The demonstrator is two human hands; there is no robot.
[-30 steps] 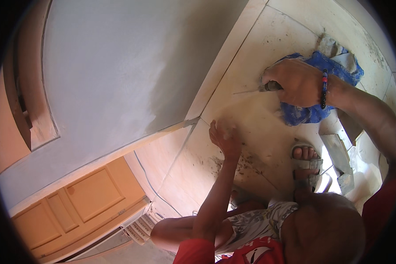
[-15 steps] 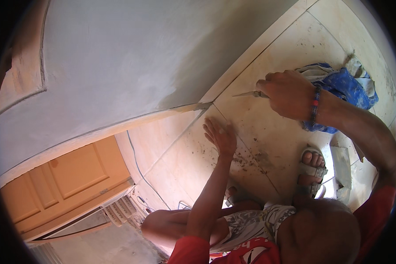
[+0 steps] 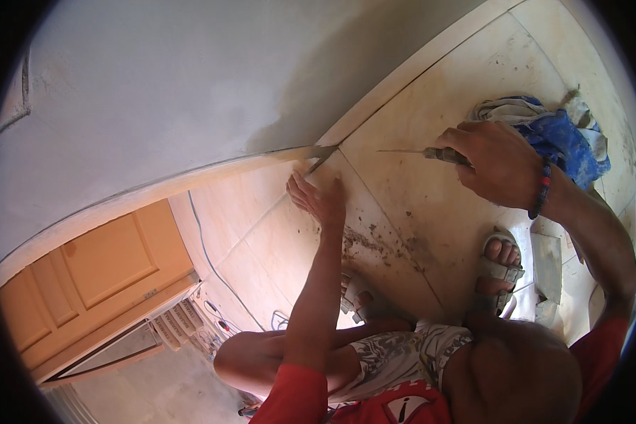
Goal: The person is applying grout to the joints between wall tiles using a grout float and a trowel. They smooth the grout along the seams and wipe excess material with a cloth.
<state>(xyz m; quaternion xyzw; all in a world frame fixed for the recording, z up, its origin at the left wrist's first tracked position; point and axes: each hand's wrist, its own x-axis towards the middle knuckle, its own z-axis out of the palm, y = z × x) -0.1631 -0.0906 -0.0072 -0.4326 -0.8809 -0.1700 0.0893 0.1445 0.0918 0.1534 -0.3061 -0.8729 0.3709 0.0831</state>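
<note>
In my right hand (image 3: pixel 500 161) is a small hand tool (image 3: pixel 442 153) with a dark handle and a thin, tapering metal blade pointing left. The blade hangs over the floor tiles, apart from the wall. My left hand (image 3: pixel 321 201) is open, its fingers spread low over the tiles beside a dark gap at the wall corner. Whether its fingertips press on the floor I cannot tell. Crumbs of dark debris (image 3: pixel 371 244) lie on the tile (image 3: pixel 396 205) between my hands and feet.
A grey plastered wall (image 3: pixel 177 85) rises ahead, with a tile skirting along its base. Blue and grey cloths (image 3: pixel 562 145) lie bunched at the right. A wooden panelled door (image 3: pixel 109 258) and a cable (image 3: pixel 210 247) are at the left. My sandalled foot (image 3: pixel 500 261) stands near a grey flat piece (image 3: pixel 546 265).
My left hand has shifted left and slightly up along the tiles, off the debris. My right hand has moved right with the tool, whose blade now shows thinner.
</note>
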